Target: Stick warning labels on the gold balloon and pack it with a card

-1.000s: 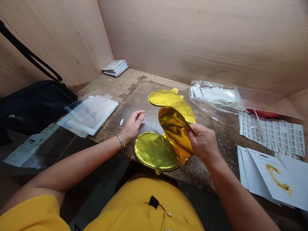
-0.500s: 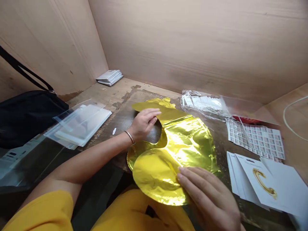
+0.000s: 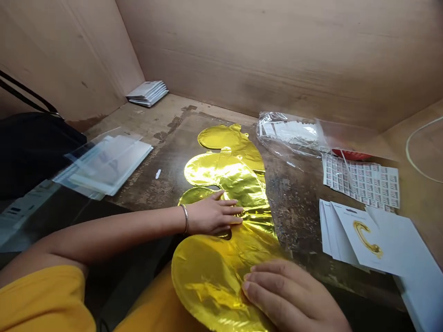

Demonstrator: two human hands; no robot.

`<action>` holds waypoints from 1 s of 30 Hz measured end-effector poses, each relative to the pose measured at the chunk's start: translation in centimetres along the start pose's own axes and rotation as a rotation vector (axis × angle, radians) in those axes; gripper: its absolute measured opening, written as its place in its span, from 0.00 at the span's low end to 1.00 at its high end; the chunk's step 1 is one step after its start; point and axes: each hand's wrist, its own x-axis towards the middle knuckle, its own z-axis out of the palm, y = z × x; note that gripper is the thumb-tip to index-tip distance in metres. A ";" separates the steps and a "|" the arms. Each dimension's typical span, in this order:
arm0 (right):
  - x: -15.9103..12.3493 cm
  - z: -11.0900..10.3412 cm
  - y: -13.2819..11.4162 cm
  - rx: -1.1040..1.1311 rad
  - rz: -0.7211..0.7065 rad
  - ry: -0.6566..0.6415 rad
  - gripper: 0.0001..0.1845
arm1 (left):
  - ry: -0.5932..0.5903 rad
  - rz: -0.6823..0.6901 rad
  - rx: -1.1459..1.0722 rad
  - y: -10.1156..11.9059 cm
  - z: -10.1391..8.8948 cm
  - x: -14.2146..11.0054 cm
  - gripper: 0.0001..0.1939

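Grip open on both sides, nothing pinched: the left hand [image 3: 212, 214] lies flat mid-length on the deflated gold foil balloon [image 3: 224, 173] stretched along the rough dark wooden bench [image 3: 297, 216], the right hand [image 3: 290, 295] flat on its rounded lower lobe [image 3: 207, 281] at 6 o'clock, which overhangs the bench edge, so unpinned foil risks sliding off or creasing.
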 end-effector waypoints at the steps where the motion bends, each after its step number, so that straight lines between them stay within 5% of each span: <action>1: 0.9 -0.6 0.3 0.015 0.024 -0.023 0.14 | 0.004 0.022 -0.007 0.1 0.1 -0.5 0.17; 6: 8.2 -2.0 6.9 -0.099 0.313 -0.082 0.11 | 0.106 -0.136 0.015 0.7 0.4 -3.2 0.16; 11: 15.3 2.5 17.8 -0.077 0.564 -0.269 0.12 | 0.187 -0.184 0.053 0.7 1.0 -4.1 0.15; 14: 16.8 5.5 21.2 -0.133 0.559 -0.369 0.07 | 0.233 -0.177 0.025 0.3 1.6 -4.1 0.17; 30: 16.8 11.4 20.9 -0.155 0.555 -0.413 0.13 | 0.354 -0.170 0.118 -0.3 1.7 -4.0 0.11</action>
